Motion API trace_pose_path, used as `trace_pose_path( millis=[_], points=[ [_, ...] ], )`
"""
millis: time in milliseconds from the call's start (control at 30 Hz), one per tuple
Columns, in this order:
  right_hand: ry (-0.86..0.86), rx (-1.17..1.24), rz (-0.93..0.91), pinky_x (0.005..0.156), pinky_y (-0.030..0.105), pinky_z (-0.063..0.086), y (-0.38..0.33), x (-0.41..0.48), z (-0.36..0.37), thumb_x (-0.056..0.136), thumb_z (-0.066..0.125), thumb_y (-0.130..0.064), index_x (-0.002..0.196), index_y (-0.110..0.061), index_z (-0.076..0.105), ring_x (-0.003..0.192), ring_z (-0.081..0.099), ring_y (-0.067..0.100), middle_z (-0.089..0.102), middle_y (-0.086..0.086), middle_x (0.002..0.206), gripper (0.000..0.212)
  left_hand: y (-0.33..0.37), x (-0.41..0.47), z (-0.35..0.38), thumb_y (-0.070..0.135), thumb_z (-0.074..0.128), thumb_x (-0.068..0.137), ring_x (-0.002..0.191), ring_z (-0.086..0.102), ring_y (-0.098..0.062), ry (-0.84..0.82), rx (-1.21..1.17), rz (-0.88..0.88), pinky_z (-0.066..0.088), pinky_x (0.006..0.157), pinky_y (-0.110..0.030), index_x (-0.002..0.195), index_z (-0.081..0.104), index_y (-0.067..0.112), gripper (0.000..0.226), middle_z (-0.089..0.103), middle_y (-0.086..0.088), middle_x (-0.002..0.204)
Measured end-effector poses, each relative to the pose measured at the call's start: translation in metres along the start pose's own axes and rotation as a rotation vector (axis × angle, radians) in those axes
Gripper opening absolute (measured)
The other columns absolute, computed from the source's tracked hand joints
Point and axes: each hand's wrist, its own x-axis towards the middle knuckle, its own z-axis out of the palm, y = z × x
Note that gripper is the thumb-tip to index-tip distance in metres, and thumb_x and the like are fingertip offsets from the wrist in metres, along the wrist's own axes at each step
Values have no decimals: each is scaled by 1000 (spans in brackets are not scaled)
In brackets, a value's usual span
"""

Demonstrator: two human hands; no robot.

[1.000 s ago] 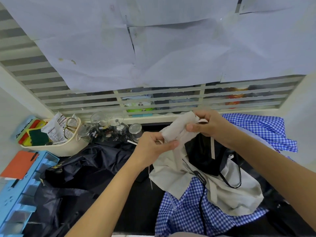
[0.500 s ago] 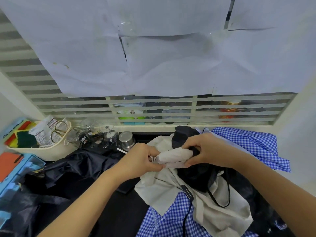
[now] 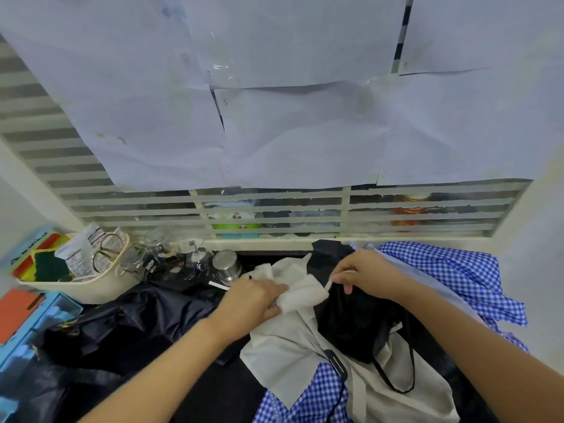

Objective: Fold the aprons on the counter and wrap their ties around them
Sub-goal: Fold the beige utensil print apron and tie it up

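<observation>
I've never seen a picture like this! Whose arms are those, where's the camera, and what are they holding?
Those are a person's two bare arms. The camera sits on their head and looks down, so you see what they see. On the counter lies a heap of aprons: a cream apron, a black apron and a blue checked apron. The left hand grips a rolled cream bundle; the right hand pinches the thin cream tie at its end. Behind stand glass jars, a steel cup and a cream basket.
</observation>
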Motion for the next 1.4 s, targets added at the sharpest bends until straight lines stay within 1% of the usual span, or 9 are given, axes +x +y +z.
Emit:
trace_pose_path(
  millis=[133, 300, 567, 767, 900, 967, 1100, 1267, 1400],
  points=[
    [-134, -12, 132, 50, 13, 39, 29, -9, 23, 92, 61, -25, 86, -22, 76, 46, 48, 0, 69, -8, 61, 16, 22, -26, 55, 41, 54, 70, 46, 52, 2, -120, -159, -47, 35, 40, -13, 95, 75, 27, 35, 56, 15, 56],
    [-71, 20, 206, 70, 20, 50, 46, -22, 59, 88, 63, -19, 67, -27, 69, 67, 64, 7, 68, -7, 62, 23, 46, -43, 87, 37, 95, 38, 48, 53, 2, -193, -178, -49, 33, 44, -12, 92, 76, 22, 59, 58, 16, 59],
    [-202, -102, -3, 75, 18, 48, 19, -36, 125, 89, 60, -24, 95, -19, 74, 86, 62, 3, 71, -9, 93, 17, 68, -81, 125, 36, 94, 42, 40, 47, -1, -411, -127, -65, 25, 36, -16, 99, 75, 24, 61, 54, 13, 53],
    [-222, -32, 73, 67, 19, 47, 22, -35, 155, 79, 73, -25, 73, -28, 67, 79, 61, 7, 67, -5, 84, 9, 73, -93, 132, 34, 90, 48, 40, 45, -1, -416, -87, -126, 22, 37, -16, 108, 72, 27, 63, 51, 15, 54],
    [-216, -132, 87, 64, 17, 41, 22, -34, 169, 79, 74, -25, 81, -22, 68, 73, 53, 5, 54, -10, 73, 8, 71, -94, 102, 21, 63, 84, 70, 60, -18, -402, -186, -155, 33, 56, -25, 136, 51, 23, 54, 63, -1, 85],
    [-207, -179, 86, 69, 20, 42, 23, -35, 173, 81, 71, -25, 89, -15, 71, 80, 57, 9, 59, -6, 80, 13, 63, -89, 84, 23, 50, 93, 80, 57, -26, -513, -275, -204, 30, 60, -31, 122, 60, 16, 31, 64, -11, 93],
    [-221, -116, 84, 70, 18, 45, 26, -38, 170, 77, 76, -29, 88, -15, 72, 84, 63, 11, 68, -2, 86, 18, 55, -71, 56, 26, 57, 88, 55, 47, -8, -513, -432, -286, 33, 54, -21, 68, 61, 6, 28, 58, 8, 58],
    [-224, 123, 57, 69, 25, 51, 26, -51, 162, 55, 78, -65, 82, -20, 69, 75, 63, 4, 69, -6, 77, 53, 77, -34, 39, 24, 67, 88, 59, 54, 3, -496, -888, -369, 40, 60, -11, 80, 72, 12, 16, 63, 9, 66],
    [-177, 292, 38, 60, 8, 40, 21, -66, 156, 86, 68, -37, 77, -32, 64, 68, 58, -13, 64, -27, 66, 11, 87, -18, 45, 24, 64, 90, 63, 57, 3, -548, -1084, -430, 46, 70, -17, 92, 74, 7, 19, 65, 15, 65]
  ],
)
